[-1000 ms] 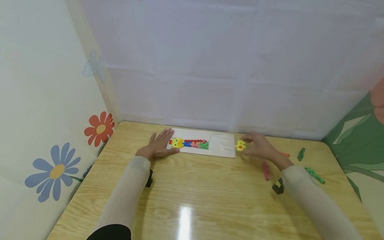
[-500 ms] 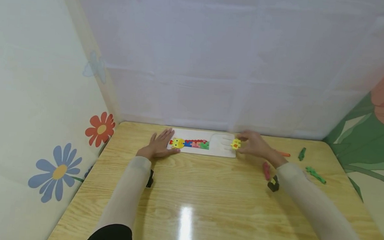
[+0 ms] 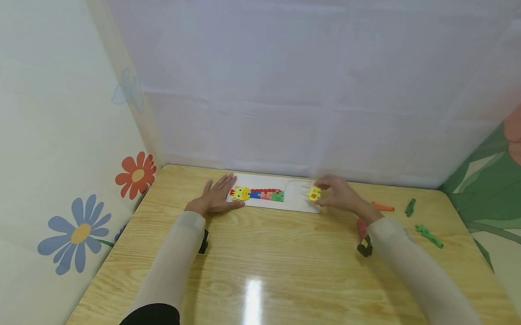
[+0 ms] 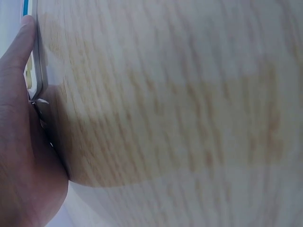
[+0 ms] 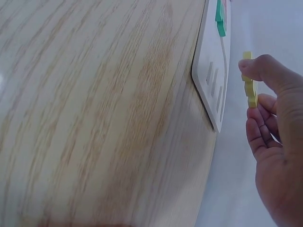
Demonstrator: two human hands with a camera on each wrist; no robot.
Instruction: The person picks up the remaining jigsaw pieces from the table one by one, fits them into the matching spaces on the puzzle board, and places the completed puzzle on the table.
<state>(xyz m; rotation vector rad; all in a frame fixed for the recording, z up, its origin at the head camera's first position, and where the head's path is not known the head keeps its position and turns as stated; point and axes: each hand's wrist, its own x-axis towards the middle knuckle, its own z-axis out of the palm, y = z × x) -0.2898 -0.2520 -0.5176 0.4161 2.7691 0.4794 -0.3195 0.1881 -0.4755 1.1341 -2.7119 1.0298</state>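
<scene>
A white puzzle board [image 3: 295, 201] lies along the table's back edge. Its left part carries a giraffe's yellow head [image 3: 241, 194] and blue, pink, red and green pieces [image 3: 278, 197]; bare recesses with leg-like slots show at the right. My left hand [image 3: 214, 198] rests flat with fingers spread at the board's left end, thumb along its front edge. Thumb and fingers of my right hand [image 3: 340, 196] pinch a yellow puzzle piece [image 3: 314, 193] with an orange patch. In the right wrist view this yellow piece [image 5: 249, 87] is held on edge, apart from the board [image 5: 208, 71].
On the table [image 3: 282, 262] to the right lie an orange piece [image 3: 384, 207], a dark green piece [image 3: 410, 207], a lighter green piece [image 3: 428, 235] and a red piece [image 3: 361, 228], partly hidden by the right wrist. A white wall sheet [image 3: 264, 84] rises behind the board.
My right hand has carried the yellow puzzle piece leftward, from beside the board's right end to over its slotted part. My left hand has stayed in place.
</scene>
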